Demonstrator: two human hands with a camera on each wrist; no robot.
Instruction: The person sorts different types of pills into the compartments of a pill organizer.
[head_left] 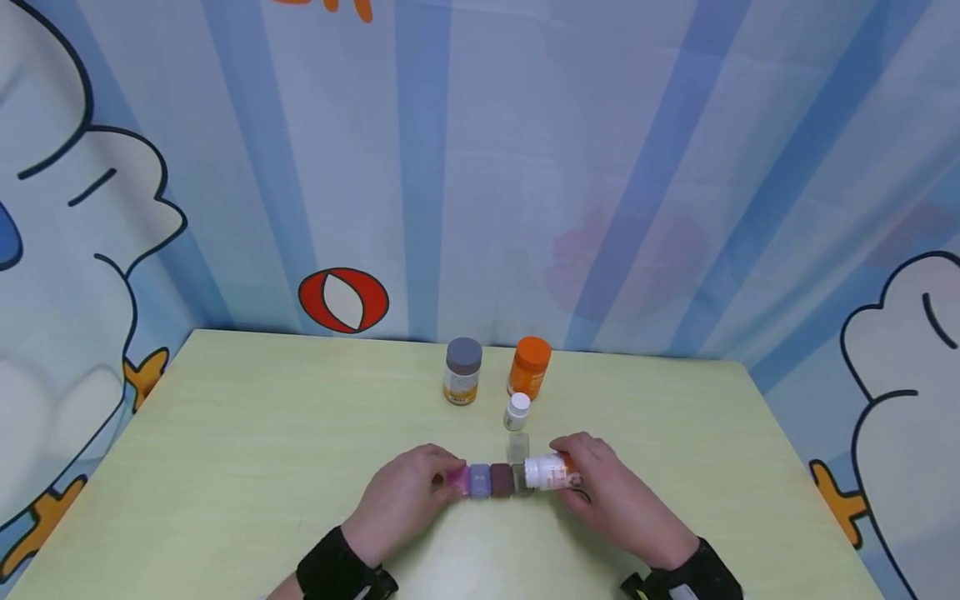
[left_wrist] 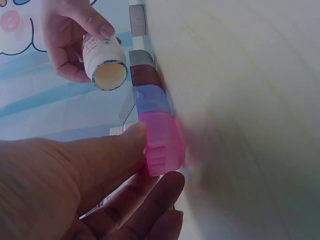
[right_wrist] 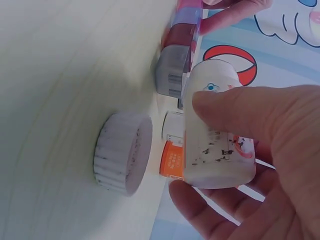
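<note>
A pill organizer with a row of coloured compartments lies on the table. Its pink end [left_wrist: 162,142] is pinched by my left hand [head_left: 408,492] between thumb and fingers. Beside the pink follow a blue compartment [head_left: 480,481], a maroon one [head_left: 502,480] and a grey one [right_wrist: 172,70]. My right hand [head_left: 603,492] holds a white pill bottle [right_wrist: 215,130] tipped nearly on its side, its uncapped mouth toward the organizer, above the grey compartment. On the table near that hand sits a white ribbed cap [right_wrist: 122,152]. What is inside the bottle cannot be made out.
Behind the organizer stand a small white-capped bottle [head_left: 516,412], an orange bottle [head_left: 529,367] and a grey-lidded jar [head_left: 462,372]. A translucent grey piece [head_left: 518,447] lies just behind the grey compartment. A printed curtain [head_left: 495,167] hangs beyond the table's far edge.
</note>
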